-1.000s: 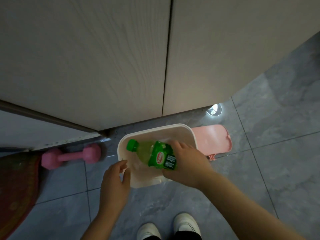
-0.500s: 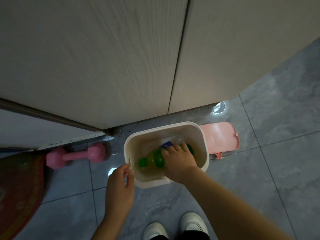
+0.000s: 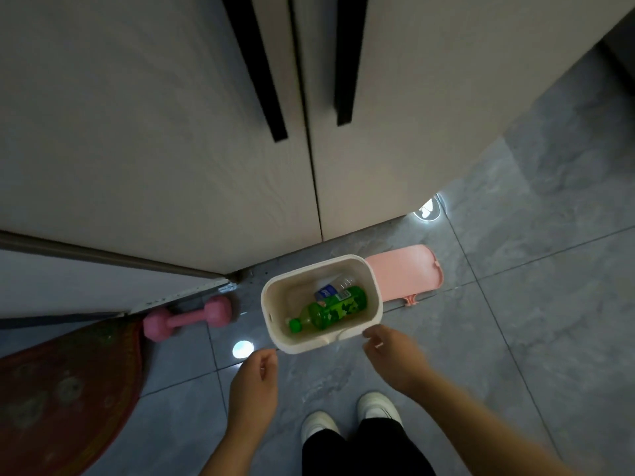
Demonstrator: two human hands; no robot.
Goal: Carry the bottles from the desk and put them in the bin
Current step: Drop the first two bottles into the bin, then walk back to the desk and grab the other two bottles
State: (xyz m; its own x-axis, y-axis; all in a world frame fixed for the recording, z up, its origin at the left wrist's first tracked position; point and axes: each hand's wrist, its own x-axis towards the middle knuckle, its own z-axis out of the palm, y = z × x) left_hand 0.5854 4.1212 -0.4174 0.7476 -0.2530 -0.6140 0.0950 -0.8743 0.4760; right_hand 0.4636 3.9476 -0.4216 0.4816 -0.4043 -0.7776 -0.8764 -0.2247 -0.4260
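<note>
On the grey tiled floor (image 3: 515, 338), just in front of the pale cabinet doors (image 3: 171, 149), stands the cream bin (image 3: 372, 286) with its top open. Inside it lies a green bottle (image 3: 330, 310) on its side, its green cap pointing toward 8 o'clock and its base toward 2 o'clock. Behind that one, toward 12 o'clock within the bin, a clear bottle (image 3: 338, 286) with a blue label lies partly covered by the green one.

At 7 o'clock from the bin the left hand (image 3: 254, 383) hangs with fingers loosely curled and nothing in its grasp, just short of the rim. At 5 o'clock the right hand (image 3: 395, 359) is also empty, its fingers slack and half spread, the fingertips close by the bin's near corner; whether they touch it cannot be told, as the hand is blurred.

A pink lid (image 3: 405, 273) lies flat on the tiles at 3 o'clock, touching the bin's side. A pink dumbbell (image 3: 187, 317) rests at 9 o'clock, near but apart from the bin, and a red rug (image 3: 68, 389) lies farther toward 8 o'clock. White shoes (image 3: 343, 420) show at 6 o'clock.
</note>
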